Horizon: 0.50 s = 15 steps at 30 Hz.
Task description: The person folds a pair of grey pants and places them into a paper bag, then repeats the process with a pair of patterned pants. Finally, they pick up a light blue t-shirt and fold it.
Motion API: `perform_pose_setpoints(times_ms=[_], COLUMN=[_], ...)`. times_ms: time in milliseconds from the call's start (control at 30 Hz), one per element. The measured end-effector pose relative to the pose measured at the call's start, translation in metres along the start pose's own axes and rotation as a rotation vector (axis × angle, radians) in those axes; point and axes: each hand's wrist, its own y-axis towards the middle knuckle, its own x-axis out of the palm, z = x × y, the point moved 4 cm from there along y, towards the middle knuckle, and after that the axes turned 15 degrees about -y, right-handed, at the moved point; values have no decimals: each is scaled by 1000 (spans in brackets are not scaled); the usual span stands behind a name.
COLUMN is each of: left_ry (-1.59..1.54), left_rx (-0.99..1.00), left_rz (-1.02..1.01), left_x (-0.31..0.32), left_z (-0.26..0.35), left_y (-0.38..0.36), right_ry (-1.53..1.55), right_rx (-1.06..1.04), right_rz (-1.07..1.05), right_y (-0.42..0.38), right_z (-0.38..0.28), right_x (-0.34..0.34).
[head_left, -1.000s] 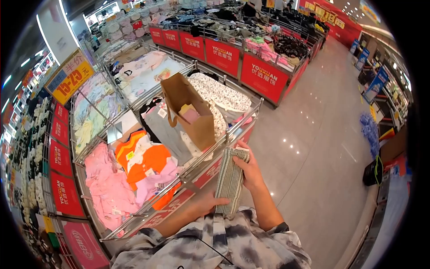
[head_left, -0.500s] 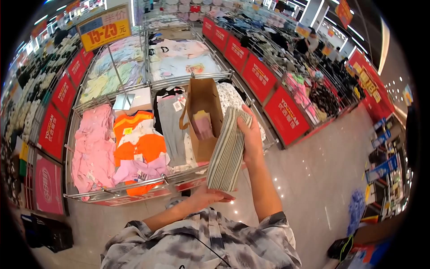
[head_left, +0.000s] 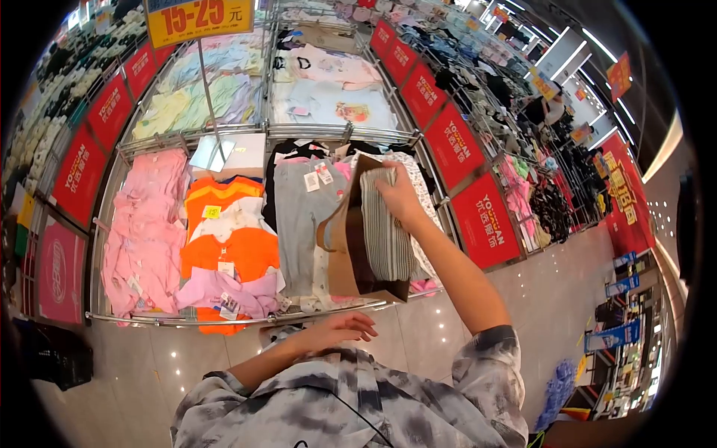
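A folded striped garment (head_left: 387, 235) in grey-green and cream stands partly inside the mouth of a brown paper bag (head_left: 345, 257). My right hand (head_left: 402, 196) is closed on its upper end, at the bag's far side. The bag tilts on the front right of the clothing rack, one handle loop hanging at its left. Whatever lies beneath the striped garment is hidden. Below the rack's front rail, close to my body, my left hand (head_left: 340, 331) holds nothing; its fingers are stretched out. Grey trousers (head_left: 295, 224) with tags lie left of the bag.
Pink clothes (head_left: 149, 231) and orange shirts (head_left: 239, 257) fill the rack's left side. A metal rail (head_left: 179, 322) edges its front. A price sign (head_left: 200, 21) stands on a pole. Red panels (head_left: 485, 220) line the neighbouring rack. A black basket (head_left: 56, 355) is on the floor at left.
My right hand has brought the striped garment forward and down into the paper bag, which now leans over more. The pink and yellow item seen inside the bag is covered. My left hand has come away from the garment.
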Motion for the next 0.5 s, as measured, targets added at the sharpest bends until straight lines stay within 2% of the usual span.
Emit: perform_pose_setpoints(times_ms=[67,200,267,433,500], left_ry=[-14,-77,-125,-192,-245], left_rx=[14,73,76,136,154], left_rz=[51,198,359,632,729], left_x=[-26,-81,-108,-171,-185], left_z=[8,19,19,13,12], left_y=[-6,-19,-24,-25,-26], right_ry=[60,69,136,19,-43], right_rx=[221,450,545,513,338], right_rz=[-236,-410,-477,-492,-550], right_y=[1,0,5,17,14], right_z=[19,39,64,97,103], right_x=[29,58,75,111,128])
